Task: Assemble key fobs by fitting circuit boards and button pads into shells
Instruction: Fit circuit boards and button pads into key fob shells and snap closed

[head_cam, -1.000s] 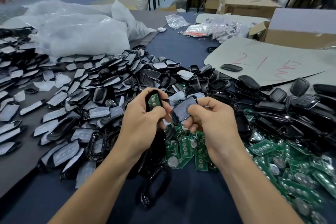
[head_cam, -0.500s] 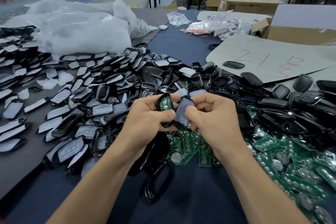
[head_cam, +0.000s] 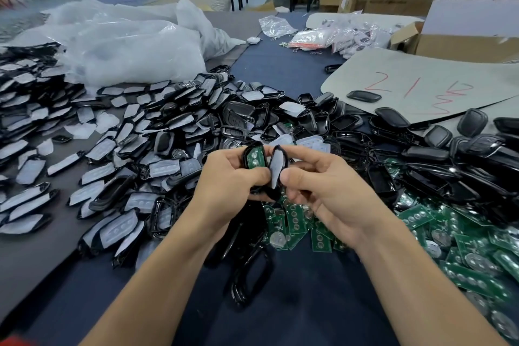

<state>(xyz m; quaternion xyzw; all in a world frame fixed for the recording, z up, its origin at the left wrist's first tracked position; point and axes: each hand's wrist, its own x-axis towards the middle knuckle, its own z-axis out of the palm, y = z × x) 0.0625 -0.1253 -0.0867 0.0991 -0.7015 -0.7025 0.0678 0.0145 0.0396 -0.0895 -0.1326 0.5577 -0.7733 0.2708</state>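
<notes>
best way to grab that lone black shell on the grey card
Pinch the black shell across its narrow width, near and far long edges, coming from above. It lies flat and alone on the grey card, so both edges look clear.

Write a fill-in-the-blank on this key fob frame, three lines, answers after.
1. The left hand grips a black shell half holding a ___ circuit board.
2. The right hand pinches a second shell half lined with a ___ button pad.
3. Most loose boards are heaped on the person's ___ side.
Missing words: green; white; right.
</notes>
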